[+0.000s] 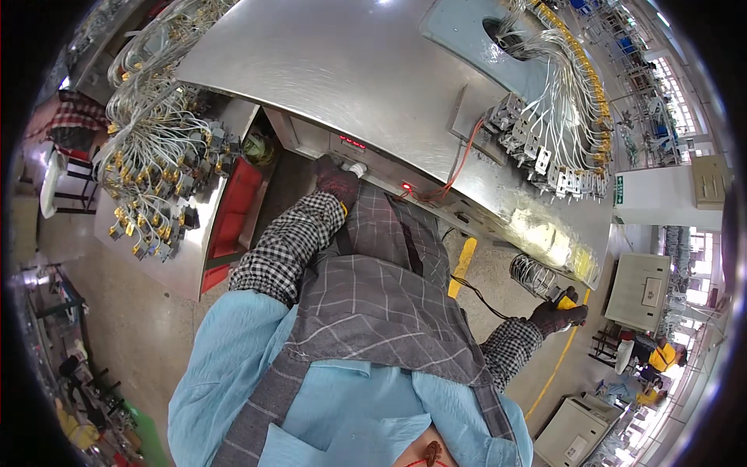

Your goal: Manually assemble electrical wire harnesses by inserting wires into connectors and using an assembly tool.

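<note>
My left hand [337, 179], in a dark glove, reaches under the front edge of the steel worktable [334, 62]. It is at the recessed control panel [381, 165], below a lit red display [352, 142]. Something white shows at its fingertips, and how the fingers are bent cannot be made out. Out to the right, my right hand [554, 315], also dark-gloved, is closed around a yellow-and-black handled tool [567, 303]. A wire coil holder [532, 274] hangs beside that tool at the table's edge. The tool's far end is hard to make out.
White-wired connectors [167, 167] hang in a big bundle at the left. More wires run to metal blocks [545, 148] on the table's right, near clear plastic bags [545, 233]. A red bin [233, 210] stands under the left side. Another person's checked sleeve [78, 109] shows far left.
</note>
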The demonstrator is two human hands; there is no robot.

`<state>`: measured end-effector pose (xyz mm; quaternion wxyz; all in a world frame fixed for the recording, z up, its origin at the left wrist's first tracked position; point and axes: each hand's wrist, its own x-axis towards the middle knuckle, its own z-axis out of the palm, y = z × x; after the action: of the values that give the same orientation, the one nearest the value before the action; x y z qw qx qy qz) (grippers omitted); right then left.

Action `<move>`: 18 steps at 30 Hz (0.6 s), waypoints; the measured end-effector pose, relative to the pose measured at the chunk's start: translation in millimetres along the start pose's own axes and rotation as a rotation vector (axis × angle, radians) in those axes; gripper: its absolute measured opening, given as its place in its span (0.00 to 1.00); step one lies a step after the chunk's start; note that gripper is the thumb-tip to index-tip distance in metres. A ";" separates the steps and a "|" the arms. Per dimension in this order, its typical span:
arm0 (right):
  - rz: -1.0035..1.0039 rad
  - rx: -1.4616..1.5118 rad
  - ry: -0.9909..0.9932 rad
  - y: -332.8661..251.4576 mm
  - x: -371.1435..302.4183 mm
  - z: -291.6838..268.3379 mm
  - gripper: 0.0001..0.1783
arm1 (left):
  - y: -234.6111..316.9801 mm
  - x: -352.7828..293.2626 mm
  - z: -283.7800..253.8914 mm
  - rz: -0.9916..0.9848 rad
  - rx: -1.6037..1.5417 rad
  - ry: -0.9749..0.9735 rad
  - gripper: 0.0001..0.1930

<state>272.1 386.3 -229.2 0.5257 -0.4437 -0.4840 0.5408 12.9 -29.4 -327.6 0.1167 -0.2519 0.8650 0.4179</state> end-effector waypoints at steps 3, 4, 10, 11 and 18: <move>-0.057 -0.109 -0.045 -7.3 -1.6 5.4 0.27 | -2.8 4.4 -1.4 -0.038 0.056 -0.041 0.40; -0.030 -0.033 -0.048 -11.6 -4.2 8.0 0.27 | -6.0 7.1 -0.1 -0.016 0.110 -0.018 0.41; -0.300 -0.291 -0.170 5.4 -3.9 -1.6 0.27 | 1.8 -5.8 -5.0 -0.065 0.026 -0.068 0.36; -0.477 -0.514 -0.194 10.9 -7.7 -1.6 0.27 | 2.6 -5.9 -5.4 -0.064 0.024 -0.070 0.36; -0.083 -0.304 -0.237 23.6 8.4 -14.5 0.20 | 5.8 -4.5 -7.7 -0.055 0.091 -0.059 0.40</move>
<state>282.7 396.0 -254.3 0.4137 -0.4308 -0.6365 0.4880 13.8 -30.8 -317.1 0.1648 -0.2575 0.8722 0.3819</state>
